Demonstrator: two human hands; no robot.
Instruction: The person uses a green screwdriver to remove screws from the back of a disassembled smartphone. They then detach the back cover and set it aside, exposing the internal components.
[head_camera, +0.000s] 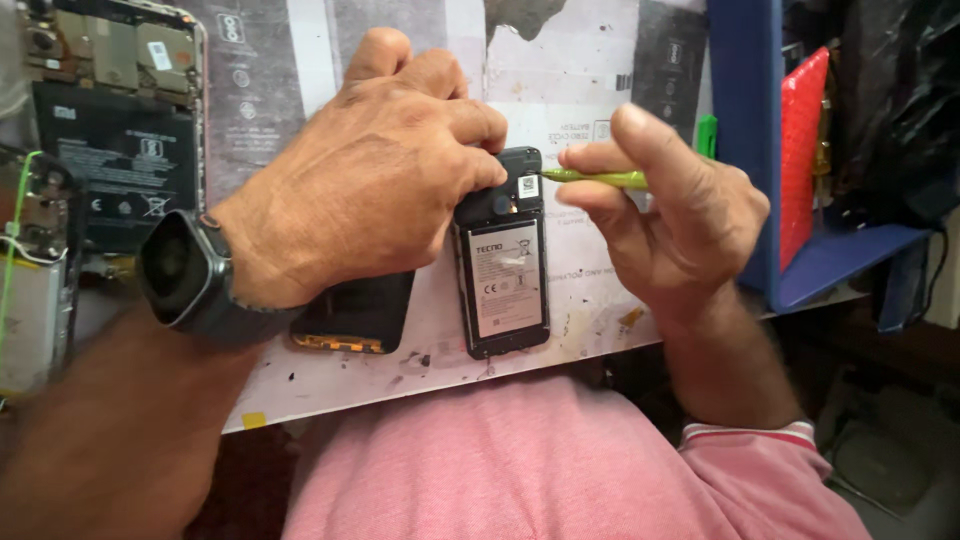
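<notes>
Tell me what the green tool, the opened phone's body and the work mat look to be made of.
Green tool: apparently plastic handle, smooth, slightly glossy; its tip is hidden at the phone.
Opened phone: matte black plastic frame, seemingly, around a battery with a pale paper-like label.
Work mat: probably printed paper or card, dull, scuffed and speckled with dark marks.

Second opened phone (120, 130) is laid top left on the worn mat (600, 330). Dark back cover (355, 315) is placed beside. Blue tray (760, 150) and red pouch (803, 150) are seen right.

Opened black phone (503, 270) flat on worktop, battery exposed; green tool (597, 178) at its top edge.
</notes>
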